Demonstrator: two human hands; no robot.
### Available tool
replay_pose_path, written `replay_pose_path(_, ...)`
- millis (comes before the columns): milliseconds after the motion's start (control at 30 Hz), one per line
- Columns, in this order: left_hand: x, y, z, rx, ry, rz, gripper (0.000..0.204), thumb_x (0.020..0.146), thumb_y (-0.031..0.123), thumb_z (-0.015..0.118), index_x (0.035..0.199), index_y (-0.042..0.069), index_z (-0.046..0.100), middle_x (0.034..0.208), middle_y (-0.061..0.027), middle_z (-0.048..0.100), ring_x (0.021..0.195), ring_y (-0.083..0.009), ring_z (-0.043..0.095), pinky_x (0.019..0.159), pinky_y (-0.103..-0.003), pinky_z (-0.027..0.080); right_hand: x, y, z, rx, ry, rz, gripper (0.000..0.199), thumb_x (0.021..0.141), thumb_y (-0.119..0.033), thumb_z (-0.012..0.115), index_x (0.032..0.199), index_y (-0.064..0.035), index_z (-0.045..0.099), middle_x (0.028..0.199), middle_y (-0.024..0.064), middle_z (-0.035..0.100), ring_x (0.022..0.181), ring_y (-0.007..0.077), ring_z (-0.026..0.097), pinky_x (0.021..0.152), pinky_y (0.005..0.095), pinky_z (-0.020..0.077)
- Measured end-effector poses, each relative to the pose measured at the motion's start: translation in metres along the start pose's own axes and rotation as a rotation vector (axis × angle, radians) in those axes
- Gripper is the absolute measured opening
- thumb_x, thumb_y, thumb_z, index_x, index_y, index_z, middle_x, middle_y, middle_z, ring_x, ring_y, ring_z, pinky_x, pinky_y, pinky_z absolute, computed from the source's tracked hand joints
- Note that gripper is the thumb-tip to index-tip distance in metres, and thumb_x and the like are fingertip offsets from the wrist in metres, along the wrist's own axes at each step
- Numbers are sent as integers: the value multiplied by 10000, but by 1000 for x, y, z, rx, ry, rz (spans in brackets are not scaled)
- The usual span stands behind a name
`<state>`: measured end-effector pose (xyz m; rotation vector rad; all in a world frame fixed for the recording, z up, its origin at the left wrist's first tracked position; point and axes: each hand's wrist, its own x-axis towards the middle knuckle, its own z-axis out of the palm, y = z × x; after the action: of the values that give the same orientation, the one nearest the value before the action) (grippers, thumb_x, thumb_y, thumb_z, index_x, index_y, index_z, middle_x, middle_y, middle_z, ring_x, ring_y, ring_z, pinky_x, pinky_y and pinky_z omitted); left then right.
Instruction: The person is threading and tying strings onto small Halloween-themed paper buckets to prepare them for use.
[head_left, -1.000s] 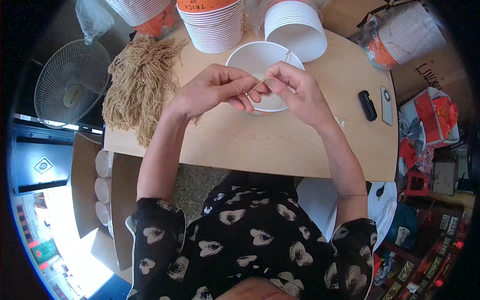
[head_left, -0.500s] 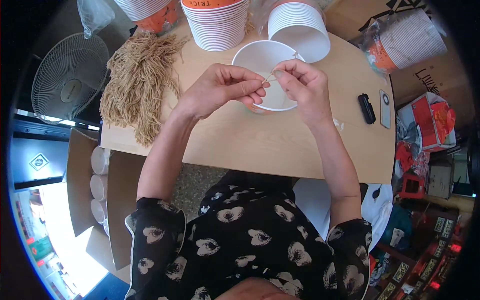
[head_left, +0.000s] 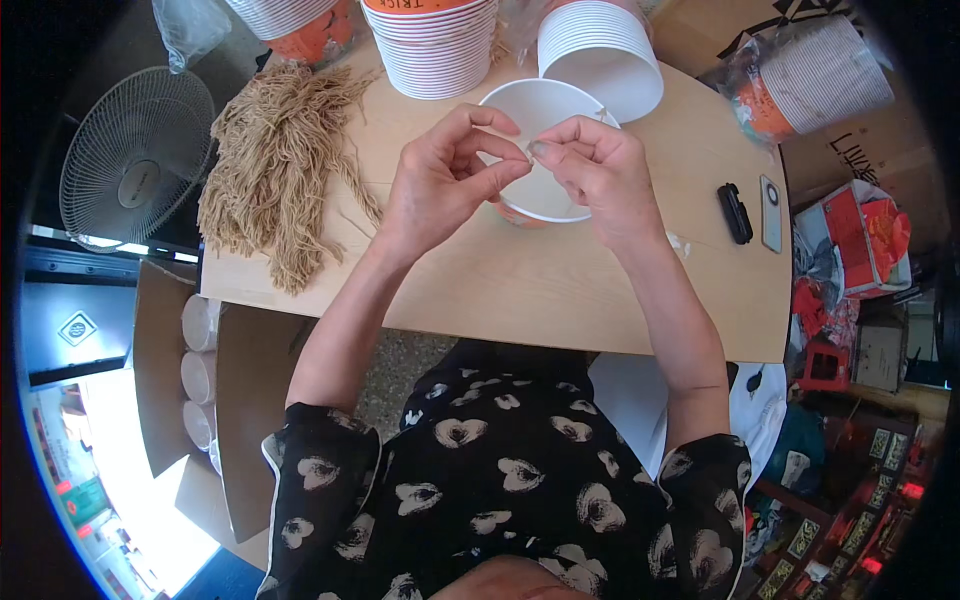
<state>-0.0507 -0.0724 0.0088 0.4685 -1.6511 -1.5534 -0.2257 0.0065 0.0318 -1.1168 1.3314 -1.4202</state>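
Both hands over white paper bowl [head_left: 545,110] at table centre. Left hand [head_left: 440,185] and right hand [head_left: 595,170] pinch a thin string (barely visible) between fingertips. String unattached; tan bundle [head_left: 275,170] left, bowl stacks far.

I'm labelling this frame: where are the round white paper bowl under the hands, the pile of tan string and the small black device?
Round white paper bowl [head_left: 545,105], head view: bare inner wall.
Pile of tan string [head_left: 275,160], head view: middle.
Small black device [head_left: 736,212], head view: centre.
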Motion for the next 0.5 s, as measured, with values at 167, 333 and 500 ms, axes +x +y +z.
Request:
replay_pose_path(167, -5, -1, 3, 138, 29, 82, 264, 889, 32, 732, 1149, 3, 702, 883, -42, 730, 614, -27, 600, 548, -187, 499, 1, 0, 1, 24, -42, 38, 91, 910, -107, 699, 910, -21, 669, 627, -71, 505, 523, 7, 346, 466, 205, 221)
replay_pose_path(333, -13, -12, 6, 106, 98, 18, 245, 884, 67, 750, 1124, 21, 729, 870, -38, 730, 655, -29, 607, 553, -182, 482, 1, -3, 3, 2, -65, 71, 85, 919, -103, 685, 920, -19, 671, 618, -72, 490, 519, 11, 345, 460, 204, 218)
replay_pose_path(500, -9, -4, -2, 124, 70, -130, 210, 907, 114, 734, 1087, 5, 738, 838, -40, 732, 631, -56, 640, 529, -187, 469, -1, -6, -1, 4, -68, 100, 131, 948, -135, 649, 977, -9, 672, 639, -58, 502, 542, 13, 377, 472, 195, 231)
